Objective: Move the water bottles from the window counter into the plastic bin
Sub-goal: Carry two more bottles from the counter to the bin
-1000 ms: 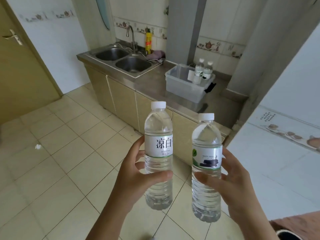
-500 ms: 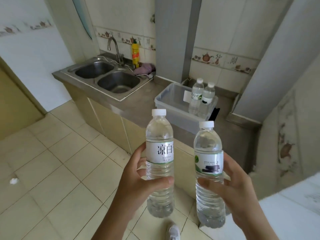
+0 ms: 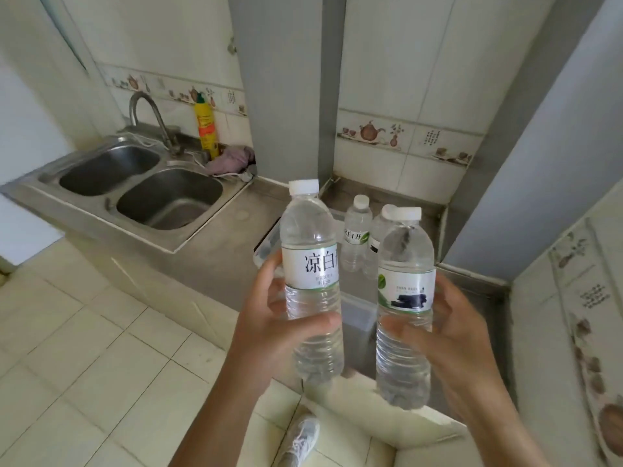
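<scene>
Left hand (image 3: 269, 328) and right hand (image 3: 451, 335) each grip an upright bottle; lower both into the partly hidden, apparently open bin (image 3: 359, 315) beside those standing inside.

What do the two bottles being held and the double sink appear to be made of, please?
Left-hand bottle and right-hand bottle: clear, thin ribbed plastic with paper-like labels and white caps. Double sink: apparently stainless steel, a dull brushed grey with soft reflections.

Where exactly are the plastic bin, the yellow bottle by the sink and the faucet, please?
plastic bin (image 3: 268, 246), head view, left rim corner.
yellow bottle (image 3: 206, 129), head view, middle of its body.
faucet (image 3: 153, 111), head view, curved spout.
</scene>
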`<state>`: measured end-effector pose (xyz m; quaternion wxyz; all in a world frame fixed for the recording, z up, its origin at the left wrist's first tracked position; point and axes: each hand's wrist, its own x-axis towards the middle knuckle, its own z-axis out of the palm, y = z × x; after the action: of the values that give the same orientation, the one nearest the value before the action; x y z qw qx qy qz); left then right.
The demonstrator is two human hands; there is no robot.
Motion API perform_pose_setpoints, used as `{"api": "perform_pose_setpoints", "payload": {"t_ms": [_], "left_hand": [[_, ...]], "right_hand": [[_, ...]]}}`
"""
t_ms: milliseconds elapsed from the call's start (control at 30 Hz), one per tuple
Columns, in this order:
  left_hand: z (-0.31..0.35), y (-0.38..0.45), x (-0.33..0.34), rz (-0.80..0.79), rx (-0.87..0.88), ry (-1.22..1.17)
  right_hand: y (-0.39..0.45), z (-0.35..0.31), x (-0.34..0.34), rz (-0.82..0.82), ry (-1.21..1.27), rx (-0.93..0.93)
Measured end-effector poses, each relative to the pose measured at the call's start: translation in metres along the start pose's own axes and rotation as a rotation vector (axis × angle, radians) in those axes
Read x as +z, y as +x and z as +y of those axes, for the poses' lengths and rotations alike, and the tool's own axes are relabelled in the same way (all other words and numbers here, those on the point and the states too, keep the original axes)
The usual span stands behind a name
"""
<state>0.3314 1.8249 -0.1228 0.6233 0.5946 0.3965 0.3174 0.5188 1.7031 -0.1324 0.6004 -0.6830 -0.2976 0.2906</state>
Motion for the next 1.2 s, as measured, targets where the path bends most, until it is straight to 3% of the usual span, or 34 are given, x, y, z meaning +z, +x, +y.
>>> {"api": "perform_pose_setpoints", "payload": {"t_ms": [233, 467, 600, 800, 1200], "left_hand": [[-0.007, 0.146, 0.018, -0.103, 0.113, 0.013], [-0.044, 0.236, 0.033, -0.343, 0.034, 0.088], [-0.068, 0.254, 0.047, -0.384, -0.002, 0.126], [-0.107, 0.259, 0.069, -0.325, -0.084, 0.180], [-0.126, 0.259, 0.074, -0.272, -0.025, 0.347]], "right_hand": [[0.098, 0.006, 0.034, 0.190, -0.044, -0.040], [0.156, 0.031, 0.057, 0.366, -0.096, -0.020], [0.164, 0.050, 0.061, 0.446, -0.184, -0.044], [0.168, 0.079, 0.057, 0.466, -0.264, -0.004], [0.171, 0.100, 0.063, 0.492, -0.513, 0.053]]}}
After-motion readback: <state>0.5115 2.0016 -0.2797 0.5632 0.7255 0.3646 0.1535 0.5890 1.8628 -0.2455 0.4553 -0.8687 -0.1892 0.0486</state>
